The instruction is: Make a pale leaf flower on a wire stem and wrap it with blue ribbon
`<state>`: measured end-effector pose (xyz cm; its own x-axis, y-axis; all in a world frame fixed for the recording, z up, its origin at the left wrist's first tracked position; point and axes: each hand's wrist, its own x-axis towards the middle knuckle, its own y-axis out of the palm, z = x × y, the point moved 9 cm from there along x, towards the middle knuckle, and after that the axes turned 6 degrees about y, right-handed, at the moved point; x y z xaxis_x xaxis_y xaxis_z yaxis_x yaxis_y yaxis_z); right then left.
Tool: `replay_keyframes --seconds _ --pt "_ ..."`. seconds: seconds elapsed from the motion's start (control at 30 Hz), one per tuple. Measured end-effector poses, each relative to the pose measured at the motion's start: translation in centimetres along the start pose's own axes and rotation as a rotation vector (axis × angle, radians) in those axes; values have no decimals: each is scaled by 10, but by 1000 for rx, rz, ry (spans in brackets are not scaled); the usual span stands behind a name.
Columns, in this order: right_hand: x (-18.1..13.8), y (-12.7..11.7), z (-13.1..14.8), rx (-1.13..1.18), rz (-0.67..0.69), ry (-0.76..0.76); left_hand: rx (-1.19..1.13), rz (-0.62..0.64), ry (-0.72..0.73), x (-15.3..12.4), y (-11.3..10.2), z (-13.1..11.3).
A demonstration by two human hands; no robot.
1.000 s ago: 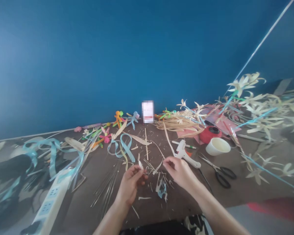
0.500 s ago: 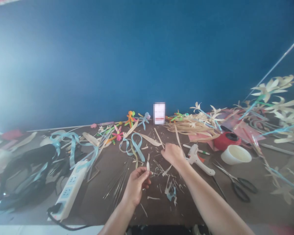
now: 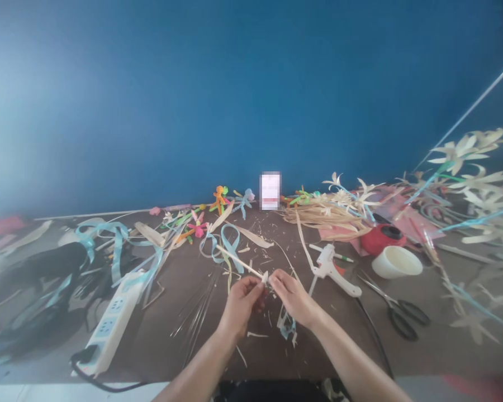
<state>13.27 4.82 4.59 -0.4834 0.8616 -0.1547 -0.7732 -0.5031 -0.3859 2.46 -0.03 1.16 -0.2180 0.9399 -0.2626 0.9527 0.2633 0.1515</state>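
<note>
My left hand point(image 3: 243, 301) is closed in a pinch on a small pale petal-like strip point(image 3: 265, 276). Close against it, my right hand point(image 3: 292, 295) pinches the near end of a thin pale stick point(image 3: 238, 259). The stick slants up and left from between the two hands, over a loop of light blue ribbon point(image 3: 231, 237). Fingers hide exactly where stick and strip meet. Pale scraps and a blue-and-white shred point(image 3: 286, 325) lie below my hands.
Right of my hands lie a white glue gun point(image 3: 334, 272) and black-handled scissors point(image 3: 402, 314), with a white cup point(image 3: 397, 262) behind. A power strip point(image 3: 114, 321) and thin wires point(image 3: 197, 312) are to the left. Pale strip flowers point(image 3: 465, 151) spread at far right.
My right hand has come down and toward me with the stick, meeting my left hand. The stick now points left. The view has shifted slightly.
</note>
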Motion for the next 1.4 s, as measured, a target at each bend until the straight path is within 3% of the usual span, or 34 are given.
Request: replay_keyframes --seconds 0.13,0.47,0.57,0.73,0.83,0.93,1.0,1.2,1.33,1.4 --pt "-5 1 5 -64 -24 -7 117 -8 60 -4 -1 -6" --pt "1 -1 -4 21 -69 -11 241 47 145 5 -1 -6" --pt "3 7 -16 191 6 84 245 61 166 9 1 -6" --pt "0 36 -47 647 276 473 285 122 214 12 5 -22" --pt "4 31 -47 798 337 512 295 146 226 12 2 -27" --pt "13 9 -43 862 224 435 281 91 192 10 -10 -17" --pt "16 1 -38 785 148 365 241 48 140 8 -16 -5" --pt "19 17 -18 384 110 224 208 8 88 -1 -15 12" --pt "42 -17 -24 -19 -47 159 423 41 166 -22 -19 -13" --pt "57 -41 -31 -270 -135 142 481 141 217 -43 -13 -35"
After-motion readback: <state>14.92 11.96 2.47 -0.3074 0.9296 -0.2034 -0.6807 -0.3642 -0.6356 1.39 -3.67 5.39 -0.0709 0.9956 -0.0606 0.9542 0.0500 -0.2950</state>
